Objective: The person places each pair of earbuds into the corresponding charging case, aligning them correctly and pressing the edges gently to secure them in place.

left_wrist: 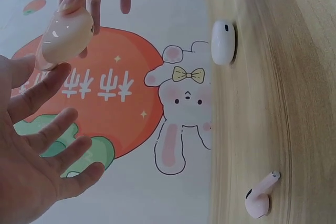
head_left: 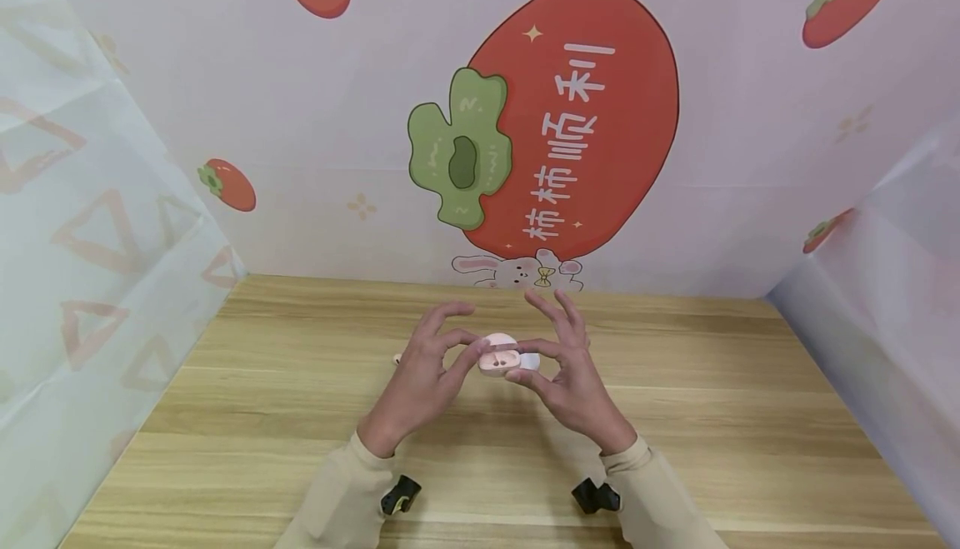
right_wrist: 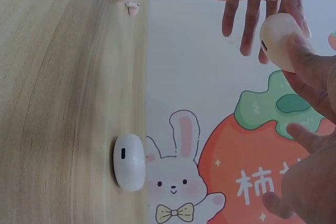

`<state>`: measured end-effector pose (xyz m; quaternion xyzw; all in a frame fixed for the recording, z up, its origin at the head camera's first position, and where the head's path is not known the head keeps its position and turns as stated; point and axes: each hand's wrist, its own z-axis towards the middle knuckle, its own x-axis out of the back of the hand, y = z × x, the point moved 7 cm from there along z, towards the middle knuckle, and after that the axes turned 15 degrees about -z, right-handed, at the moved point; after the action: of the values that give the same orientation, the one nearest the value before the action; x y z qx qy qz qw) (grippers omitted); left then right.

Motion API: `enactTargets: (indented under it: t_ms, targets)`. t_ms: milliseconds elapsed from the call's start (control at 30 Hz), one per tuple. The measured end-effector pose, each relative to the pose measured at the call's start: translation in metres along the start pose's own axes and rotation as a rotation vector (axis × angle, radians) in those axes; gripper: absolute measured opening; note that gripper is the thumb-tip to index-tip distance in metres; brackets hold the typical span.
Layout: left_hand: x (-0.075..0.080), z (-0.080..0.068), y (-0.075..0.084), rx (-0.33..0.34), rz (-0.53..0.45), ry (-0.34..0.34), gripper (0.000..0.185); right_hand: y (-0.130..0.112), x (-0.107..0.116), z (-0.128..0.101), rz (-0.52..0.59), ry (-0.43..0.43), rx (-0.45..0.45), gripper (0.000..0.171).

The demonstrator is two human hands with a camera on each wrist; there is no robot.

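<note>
Fingertips of both your hands met on the pink earbud case [head_left: 498, 355], which you held in the air above the wooden table [head_left: 675, 416], near its middle and a little toward the back wall. Your left hand [head_left: 420, 382] pinched one end between thumb and forefinger with the other fingers spread and lifted; your right hand [head_left: 573, 386] pinched the other end the same way, its free fingers fanned upward. The step in hand looked like opening or inspecting the case, since its flat face with two small dark marks was turned toward you. Its long axis ran roughly left to right between your hands, about level with the table. From the left wrist view the rounded shell of the case [left_wrist: 65, 32] faced outward. A white case [right_wrist: 129, 162] lay on the table just behind your hands, and two pink earbuds [right_wrist: 126, 1] lay apart from it to your left. The next move, as I judged it, called for a steady hold with one hand while the other thumb worked the seam.
</note>
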<state>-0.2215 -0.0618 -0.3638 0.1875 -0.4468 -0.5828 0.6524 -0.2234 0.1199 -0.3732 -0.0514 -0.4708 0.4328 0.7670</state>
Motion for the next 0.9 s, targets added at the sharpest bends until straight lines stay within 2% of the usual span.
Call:
enactTargets:
  t_ms: [300, 467, 633, 900]
  targets:
    - [0.004, 0.000, -0.005, 0.094, -0.018, 0.004, 0.021, 0.006, -0.002, -0.001, 0.023, -0.040, -0.075, 0.025]
    - [0.021, 0.002, -0.014, 0.131, 0.005, 0.022, 0.027, 0.014, 0.002, 0.001, 0.018, -0.057, -0.143, 0.024]
    - [0.039, 0.001, -0.029, 0.162, 0.076, 0.029, 0.027, 0.023, 0.004, 0.000, -0.001, -0.076, -0.210, 0.025]
    - [0.065, -0.003, -0.047, 0.224, 0.190, 0.004, 0.030, 0.036, 0.007, 0.000, -0.018, -0.115, -0.337, 0.024]
